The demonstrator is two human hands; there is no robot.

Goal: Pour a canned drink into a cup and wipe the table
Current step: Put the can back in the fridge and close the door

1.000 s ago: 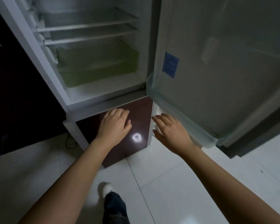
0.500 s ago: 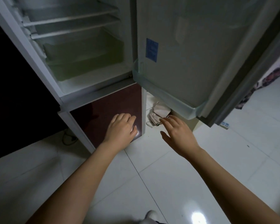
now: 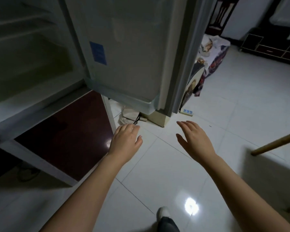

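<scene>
Hanging open, fridge door (image 3: pixel 127 52) (upper) fronts both hands.

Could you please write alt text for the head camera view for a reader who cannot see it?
A person's empty left hand and right hand reach forward, fingers relaxed, over a white tiled floor in front of a fridge with its upper door open. No can or cup is visible; a power strip lies beyond the fridge.

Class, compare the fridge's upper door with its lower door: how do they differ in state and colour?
The upper door stands swung open, showing its pale grey inner lining with a blue sticker; the lower door is closed, showing a glossy dark red front. The upper door has a shelf rail along its bottom edge; the lower door looks flat. Both belong to one fridge.
</scene>
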